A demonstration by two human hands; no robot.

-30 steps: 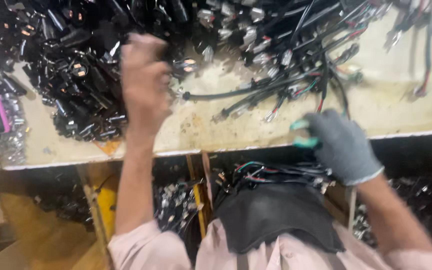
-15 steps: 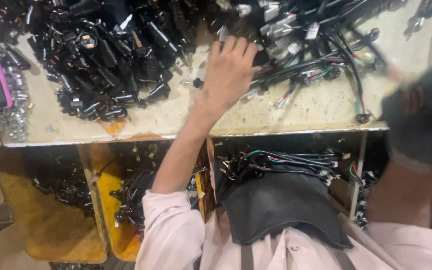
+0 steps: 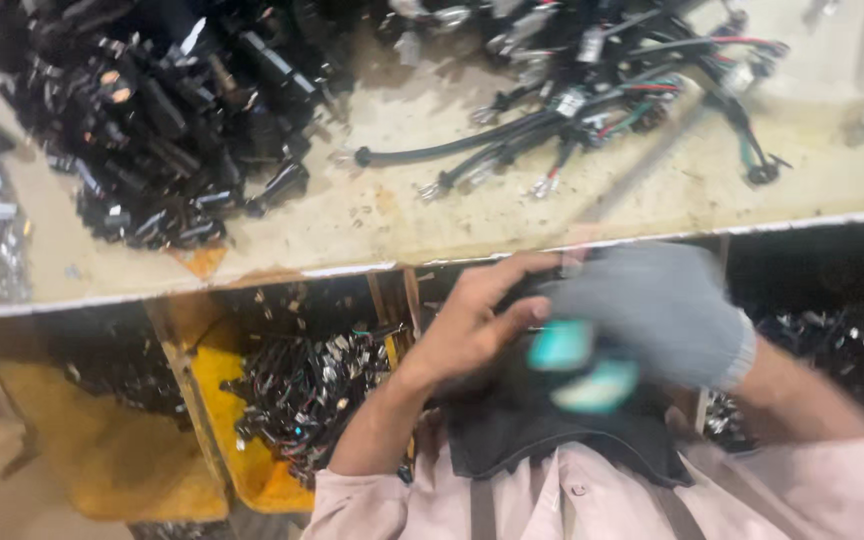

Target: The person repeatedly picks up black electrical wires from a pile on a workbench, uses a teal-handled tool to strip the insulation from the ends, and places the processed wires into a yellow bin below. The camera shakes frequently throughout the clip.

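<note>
Here, the bare left hand (image 3: pixel 472 335) and the grey-gloved right hand (image 3: pixel 652 315) met just below the workbench edge (image 3: pixel 372 268), over a blurred teal-handled tool (image 3: pixel 577 365). The left fingers curled loosely beside it; the right hand's grip could not be told. The tool looked light and rigid, best held by its handle. Above the edge lay black connectors (image 3: pixel 162 130) and wire harnesses (image 3: pixel 592 100); below it, a yellow bin (image 3: pixel 222 420) of tangled wiring stood close.

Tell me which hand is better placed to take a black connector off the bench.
Probably the left hand: it is bare, seemingly empty, and nearer the connectors on the left of the bench. The gloved right hand grips a teal tool.
</note>
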